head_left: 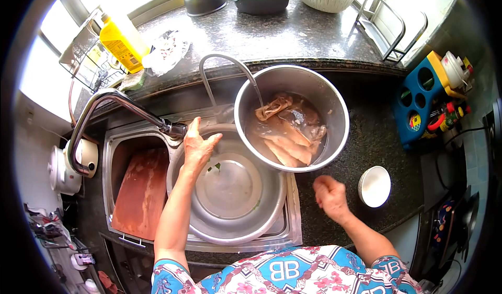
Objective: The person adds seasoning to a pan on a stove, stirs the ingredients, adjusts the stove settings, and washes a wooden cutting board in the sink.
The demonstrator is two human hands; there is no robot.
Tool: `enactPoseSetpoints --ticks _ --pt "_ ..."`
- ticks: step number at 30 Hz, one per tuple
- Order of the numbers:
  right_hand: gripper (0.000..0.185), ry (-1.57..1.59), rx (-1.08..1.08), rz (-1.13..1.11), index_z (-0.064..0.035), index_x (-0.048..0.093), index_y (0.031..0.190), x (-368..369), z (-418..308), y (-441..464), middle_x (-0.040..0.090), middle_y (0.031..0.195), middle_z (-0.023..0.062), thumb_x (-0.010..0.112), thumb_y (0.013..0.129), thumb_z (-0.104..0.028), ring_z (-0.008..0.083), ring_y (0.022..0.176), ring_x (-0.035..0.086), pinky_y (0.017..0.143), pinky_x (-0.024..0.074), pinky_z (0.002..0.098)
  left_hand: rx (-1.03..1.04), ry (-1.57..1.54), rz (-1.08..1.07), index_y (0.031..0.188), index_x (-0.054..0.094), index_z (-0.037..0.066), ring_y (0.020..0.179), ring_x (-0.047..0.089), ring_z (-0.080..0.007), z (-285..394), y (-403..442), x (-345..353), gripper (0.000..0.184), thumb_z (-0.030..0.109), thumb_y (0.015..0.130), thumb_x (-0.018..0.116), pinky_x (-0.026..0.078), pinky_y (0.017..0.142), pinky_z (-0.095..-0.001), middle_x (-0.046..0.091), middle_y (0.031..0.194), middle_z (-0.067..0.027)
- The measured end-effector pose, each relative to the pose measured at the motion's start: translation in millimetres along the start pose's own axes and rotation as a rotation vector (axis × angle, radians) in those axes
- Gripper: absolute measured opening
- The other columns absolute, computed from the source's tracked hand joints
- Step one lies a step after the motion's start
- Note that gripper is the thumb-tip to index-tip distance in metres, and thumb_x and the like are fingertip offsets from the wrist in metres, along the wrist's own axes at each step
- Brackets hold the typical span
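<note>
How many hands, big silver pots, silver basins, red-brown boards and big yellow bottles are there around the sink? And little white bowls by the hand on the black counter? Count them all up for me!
Left hand and right hand: 2
Silver pot: 1
Silver basin: 1
Red-brown board: 1
Yellow bottle: 1
White bowl: 1
Total: 7

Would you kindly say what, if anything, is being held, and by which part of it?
Nothing is visibly held: the left grip is open beside the faucet, and the curled right grip near the pot shows nothing.
</note>
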State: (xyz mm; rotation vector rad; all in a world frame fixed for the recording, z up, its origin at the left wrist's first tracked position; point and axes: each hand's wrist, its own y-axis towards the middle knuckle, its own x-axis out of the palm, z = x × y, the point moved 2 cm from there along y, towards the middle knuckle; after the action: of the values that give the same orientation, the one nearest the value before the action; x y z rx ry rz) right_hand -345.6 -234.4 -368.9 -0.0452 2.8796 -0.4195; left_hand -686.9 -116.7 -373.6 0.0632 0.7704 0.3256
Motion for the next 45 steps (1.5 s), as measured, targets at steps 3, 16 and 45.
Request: enactPoseSetpoints --ticks 3,16,45 --pt "0.018 -0.209 -0.149 -0.039 0.0042 0.056 0.087 7.8 20.0 -8.8 0.052 0.052 0.0095 0.059 0.080 -0.012 0.0156 0.044 0.051 0.043 0.0398 0.0296 0.029 0.062 0.008 0.122 0.041 -0.008 0.113 0.047 -0.0315 7.6 3.9 12.2 0.079 0.018 0.058 0.078 0.037 0.096 -0.0346 0.048 0.120 -0.0243" --pt "0.020 -0.471 -0.272 -0.136 0.0021 0.053 0.091 22.9 23.2 -18.6 0.054 0.058 0.0195 0.057 0.076 -0.011 0.0358 0.055 0.057 0.047 0.0440 0.0407 0.050 0.055 -0.046 0.120 0.042 -0.009 0.113 0.044 -0.0369 6.0 1.0 25.8 0.072 0.016 0.061 0.075 0.035 0.097 -0.0381 0.044 0.121 -0.0259" --pt "0.018 -0.468 -0.462 -0.170 -0.0001 0.051 0.089 44.3 19.7 -39.8 0.056 0.069 0.0207 0.056 0.076 -0.011 0.0363 0.057 0.058 0.049 0.0460 0.0417 0.037 0.070 -0.072 0.116 0.049 -0.004 0.117 0.042 -0.0344 -5.2 -35.2 -3.0 0.059 0.018 0.065 0.069 0.032 0.099 -0.0372 0.046 0.122 -0.0243"
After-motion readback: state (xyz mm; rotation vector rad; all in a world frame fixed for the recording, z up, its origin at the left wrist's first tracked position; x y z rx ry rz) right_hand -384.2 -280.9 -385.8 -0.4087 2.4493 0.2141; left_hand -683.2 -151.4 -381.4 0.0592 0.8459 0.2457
